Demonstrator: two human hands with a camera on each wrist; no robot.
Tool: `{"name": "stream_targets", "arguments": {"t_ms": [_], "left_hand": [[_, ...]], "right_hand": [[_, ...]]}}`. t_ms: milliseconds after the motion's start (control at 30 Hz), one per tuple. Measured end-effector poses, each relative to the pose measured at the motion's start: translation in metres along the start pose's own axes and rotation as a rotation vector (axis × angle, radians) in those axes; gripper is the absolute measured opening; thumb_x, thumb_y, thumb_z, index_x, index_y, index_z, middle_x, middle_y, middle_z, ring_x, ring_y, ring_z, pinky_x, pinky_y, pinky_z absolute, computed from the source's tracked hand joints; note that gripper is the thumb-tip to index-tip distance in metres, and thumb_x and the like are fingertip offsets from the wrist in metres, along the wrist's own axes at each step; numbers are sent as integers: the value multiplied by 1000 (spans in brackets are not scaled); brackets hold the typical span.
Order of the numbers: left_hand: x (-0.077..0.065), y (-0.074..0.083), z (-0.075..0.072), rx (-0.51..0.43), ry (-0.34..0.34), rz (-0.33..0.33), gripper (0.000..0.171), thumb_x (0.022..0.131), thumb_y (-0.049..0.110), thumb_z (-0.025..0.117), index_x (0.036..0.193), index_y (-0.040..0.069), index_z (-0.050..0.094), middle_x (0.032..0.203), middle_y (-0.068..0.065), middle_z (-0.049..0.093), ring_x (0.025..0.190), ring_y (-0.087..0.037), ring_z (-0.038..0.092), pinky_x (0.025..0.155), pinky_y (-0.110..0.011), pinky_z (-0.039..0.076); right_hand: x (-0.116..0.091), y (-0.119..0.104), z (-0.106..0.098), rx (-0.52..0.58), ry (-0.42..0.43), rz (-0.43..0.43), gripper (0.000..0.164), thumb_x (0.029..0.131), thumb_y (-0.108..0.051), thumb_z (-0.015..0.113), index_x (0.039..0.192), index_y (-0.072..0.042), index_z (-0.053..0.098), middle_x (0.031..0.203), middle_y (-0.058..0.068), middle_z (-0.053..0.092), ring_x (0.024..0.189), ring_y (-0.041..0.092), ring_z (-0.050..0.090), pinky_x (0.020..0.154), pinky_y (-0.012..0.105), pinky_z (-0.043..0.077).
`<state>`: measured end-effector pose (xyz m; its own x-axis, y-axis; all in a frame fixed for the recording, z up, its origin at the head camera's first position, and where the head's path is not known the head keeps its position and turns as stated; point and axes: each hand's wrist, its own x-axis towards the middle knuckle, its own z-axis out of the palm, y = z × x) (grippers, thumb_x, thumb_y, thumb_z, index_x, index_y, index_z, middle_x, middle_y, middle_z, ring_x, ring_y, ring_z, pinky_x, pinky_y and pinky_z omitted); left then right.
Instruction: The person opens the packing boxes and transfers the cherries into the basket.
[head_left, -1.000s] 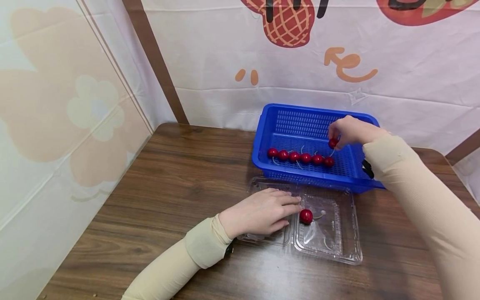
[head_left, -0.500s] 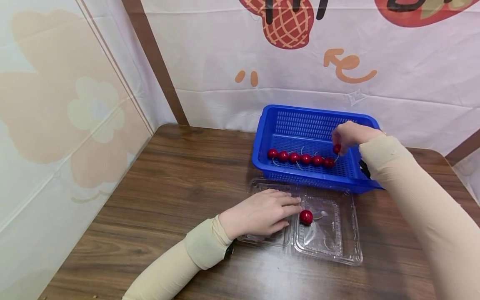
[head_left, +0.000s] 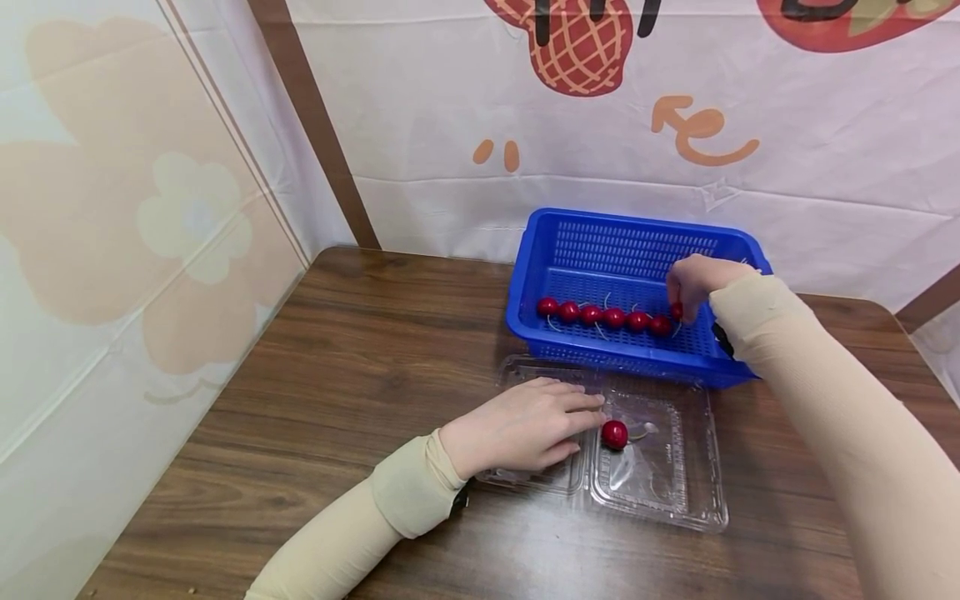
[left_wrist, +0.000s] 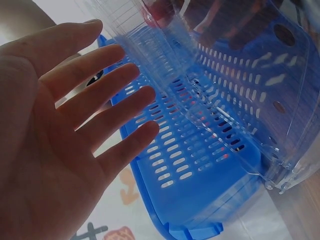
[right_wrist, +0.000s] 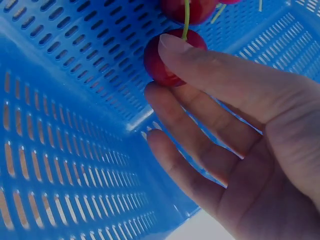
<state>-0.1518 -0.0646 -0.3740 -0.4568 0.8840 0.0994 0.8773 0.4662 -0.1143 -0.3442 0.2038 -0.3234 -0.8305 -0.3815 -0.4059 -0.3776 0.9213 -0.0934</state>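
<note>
My right hand (head_left: pixel 697 282) reaches into the blue basket (head_left: pixel 622 358) and pinches a red cherry (right_wrist: pixel 172 57) with a green stem between thumb and fingers. That cherry is low in the basket, at the right end of a row of several cherries (head_left: pixel 592 315) on the basket floor. My left hand (head_left: pixel 525 425) lies with fingers straight over the left half of a clear plastic clamshell box (head_left: pixel 697 450). Close to its fingertips, one cherry (head_left: pixel 615 434) with a pale stem sits in the box's right half. In the left wrist view the left hand (left_wrist: pixel 75 120) shows spread fingers.
The brown wooden table (head_left: pixel 360 358) carries both containers, the basket behind the opened box. A printed cloth backdrop (head_left: pixel 420 100) hangs behind the basket, and another printed cloth (head_left: pixel 135 208) stands on the left.
My right hand has lowered within the basket, bringing its cherry down to the right end of the row. The left hand and the box have stayed in place.
</note>
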Motion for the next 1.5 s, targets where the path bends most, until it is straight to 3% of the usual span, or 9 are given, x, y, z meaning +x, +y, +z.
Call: {"name": "stream_targets", "arguments": {"t_ms": [633, 1133, 1500], "left_hand": [[0, 0, -1, 4, 3, 1, 47, 88, 33, 54, 132, 16, 53, 136, -3, 52, 122, -22, 47, 104, -35, 40], [0, 0, -3, 8, 5, -1, 47, 88, 33, 54, 132, 16, 53, 136, -3, 52, 123, -22, 46, 105, -34, 38], [0, 1, -3, 1, 0, -9, 47, 88, 33, 55, 132, 16, 53, 136, -3, 52, 123, -21, 46, 105, -34, 39]], "right_hand": [[0, 5, 6, 29, -94, -18, 33, 61, -7, 78, 90, -3, 64, 83, 8, 66, 77, 22, 57, 66, 39, 52], [1, 3, 8, -23, -93, -20, 34, 59, -10, 80, 90, -5, 66, 84, 8, 65, 77, 23, 56, 68, 42, 51], [-1, 3, 5, -18, -89, -24, 40, 59, -9, 80, 96, -4, 66, 94, 14, 65, 84, 27, 57, 73, 46, 52]]}}
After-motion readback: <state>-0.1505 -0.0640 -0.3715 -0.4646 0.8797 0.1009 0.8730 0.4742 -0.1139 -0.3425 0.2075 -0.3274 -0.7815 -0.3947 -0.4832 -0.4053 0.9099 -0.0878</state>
